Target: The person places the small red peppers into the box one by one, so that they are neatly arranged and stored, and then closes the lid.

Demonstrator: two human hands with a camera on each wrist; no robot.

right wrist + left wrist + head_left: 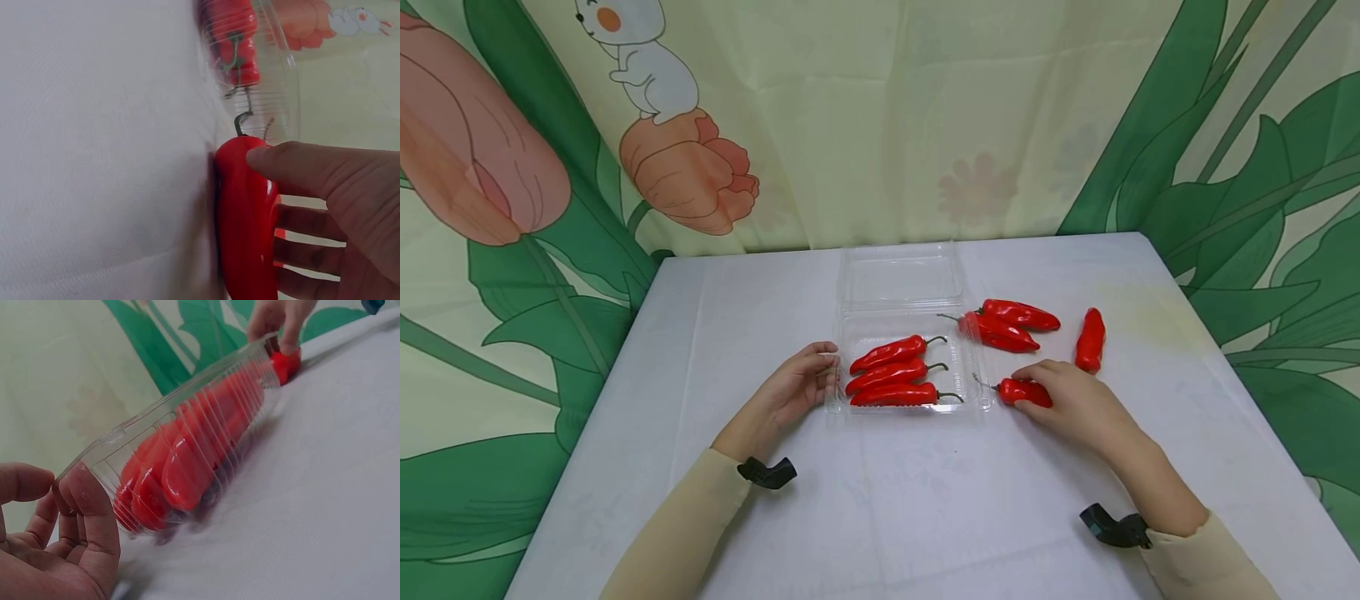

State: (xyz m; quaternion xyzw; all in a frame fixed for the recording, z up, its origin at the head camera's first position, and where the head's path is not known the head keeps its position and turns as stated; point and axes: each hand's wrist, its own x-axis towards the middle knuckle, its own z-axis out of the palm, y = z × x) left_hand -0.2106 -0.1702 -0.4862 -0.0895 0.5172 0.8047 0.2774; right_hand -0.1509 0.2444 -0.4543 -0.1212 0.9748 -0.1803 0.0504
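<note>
A clear plastic clamshell box (pixel 898 325) lies with its lid folded back, three red chili peppers (pixel 891 374) side by side inside, stems to the right. My left hand (pixel 797 385) is at the box's left side, pinching its rim between thumb and fingers (pixel 94 512). To the right of the box, my right hand (pixel 1078 406) grips another red chili pepper (pixel 247 212) lying on the table. The thumb lies over its stem end, with the other fingers along its far side. Its green stem (pixel 240 124) points toward the box.
Behind my right hand, two red chili peppers (pixel 1018 314) lie close together, one stem reaching over the box's right edge. A single pepper (pixel 1090 340) lies farther right. A white cloth covers the table (pixel 880 517), and a printed curtain (pixel 865 125) hangs along its back edge.
</note>
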